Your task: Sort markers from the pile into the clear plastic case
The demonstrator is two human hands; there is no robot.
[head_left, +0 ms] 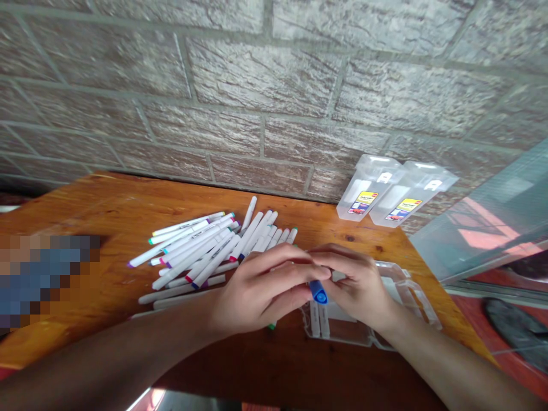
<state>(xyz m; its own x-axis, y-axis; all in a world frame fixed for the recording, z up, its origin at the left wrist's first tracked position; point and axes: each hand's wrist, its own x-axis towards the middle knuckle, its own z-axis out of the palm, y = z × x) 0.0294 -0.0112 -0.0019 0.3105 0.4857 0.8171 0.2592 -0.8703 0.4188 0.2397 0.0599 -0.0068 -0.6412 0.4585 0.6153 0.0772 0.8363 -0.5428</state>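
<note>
A wooden table [107, 197] is standing before a brick wall [192, 114]. The left hand [265, 279] is grasping a blue-ended marker [319, 292] in its fingertips; the right hand [355, 279] is curling just beside, its grip I cannot tell. Below these fingers, an open clear case [351, 341] is lying; steady, light pinching is probably serving best.

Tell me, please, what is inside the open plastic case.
At least two white markers show inside the open case, at its left; the right hand covers part of it, so anything behind cannot be seen.
</note>
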